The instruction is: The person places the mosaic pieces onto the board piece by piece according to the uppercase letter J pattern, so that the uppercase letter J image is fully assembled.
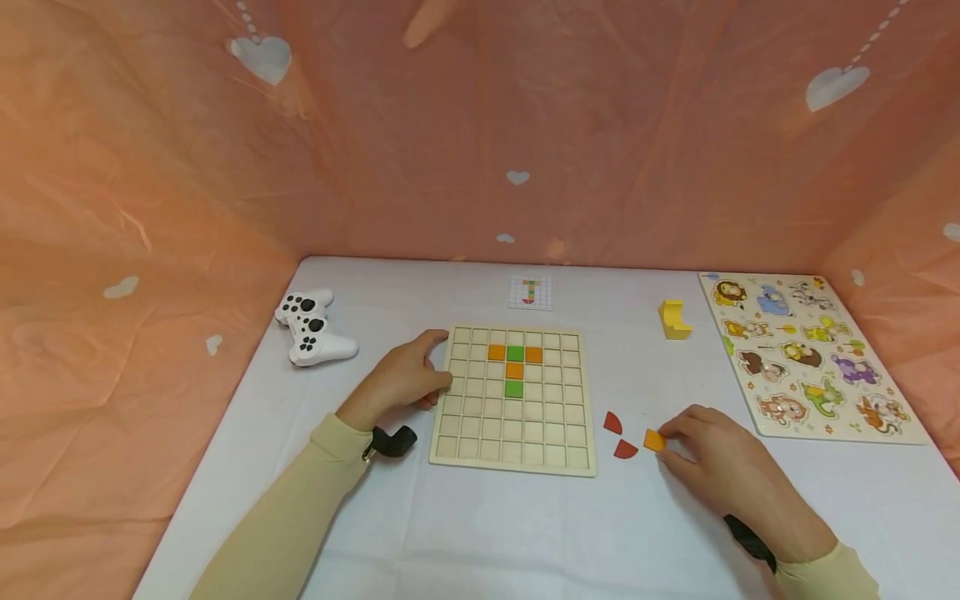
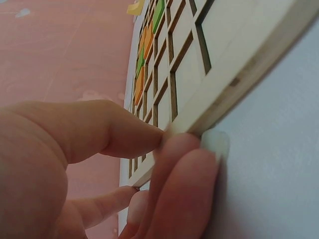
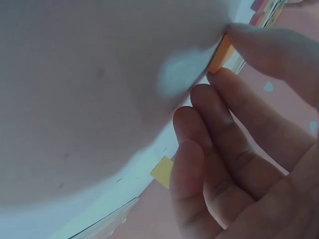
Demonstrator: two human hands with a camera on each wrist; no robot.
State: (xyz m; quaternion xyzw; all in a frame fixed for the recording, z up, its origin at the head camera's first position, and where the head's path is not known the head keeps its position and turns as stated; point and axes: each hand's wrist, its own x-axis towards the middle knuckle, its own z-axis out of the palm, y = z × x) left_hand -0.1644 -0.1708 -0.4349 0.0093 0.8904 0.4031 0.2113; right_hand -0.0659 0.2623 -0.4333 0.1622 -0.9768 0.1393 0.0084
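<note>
Head view is giving me a white table (image 1: 487, 542) with two bare hands at it. I am seeing the left hand (image 1: 401, 375) gripping the left edge of a wooden grid board (image 1: 533, 410); in the left wrist view its thumb and fingertips are pinching that rim. Five tiles are sitting in the cells: a first orange tile (image 1: 497, 352), a first green tile (image 1: 515, 354) and a second orange tile (image 1: 533, 356) are lining up side by side, while a third orange tile (image 1: 514, 371) and a second green tile (image 1: 513, 389) are running nearer from the middle one. Right of the board, the right hand (image 1: 720, 458) is pinching an orange square (image 1: 654, 440) between thumb and index finger, its other fingers bending clear of the piece; I am not managing to tell whether the square is touching the table. Two red quarter-circles (image 1: 612, 422) are lying between it and the board. Beyond the far edge a pattern card (image 1: 531, 302) is lying flat; a yellow block (image 1: 674, 331) and an animal puzzle (image 1: 813, 346) are resting farther right, a white game controller (image 1: 324, 347) far left.
</note>
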